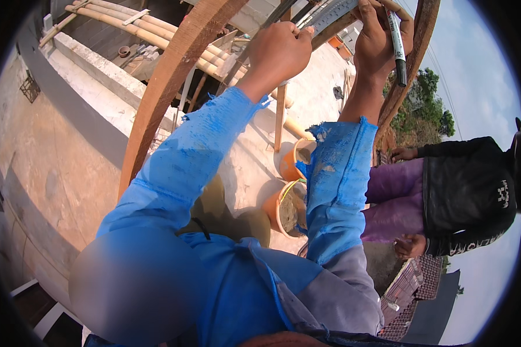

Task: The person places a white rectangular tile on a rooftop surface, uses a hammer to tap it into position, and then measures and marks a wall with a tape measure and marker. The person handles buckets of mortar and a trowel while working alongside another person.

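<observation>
Both my arms, in torn blue sleeves, reach up to the top of the view. My left hand (pixel 279 55) is closed, its thumb tip against the lower end of a grey-blue metal ruler (pixel 334 13) with marks along it. My right hand (pixel 377 41) is closed around a white marker (pixel 396 36), whose black end points down toward my wrist. The fingers of this hand are also beside the ruler's upper end. Just behind the ruler runs a wooden beam (pixel 340 24). The tips of some fingers are cut off or hidden.
A long timber (pixel 176 69) slants past my left arm, and another (pixel 414 63) stands right of my right hand. Below are orange buckets (pixel 270 209) with grey contents. A person in a black top (pixel 460 191) stands at right. Bamboo poles (pixel 150 36) lie at upper left.
</observation>
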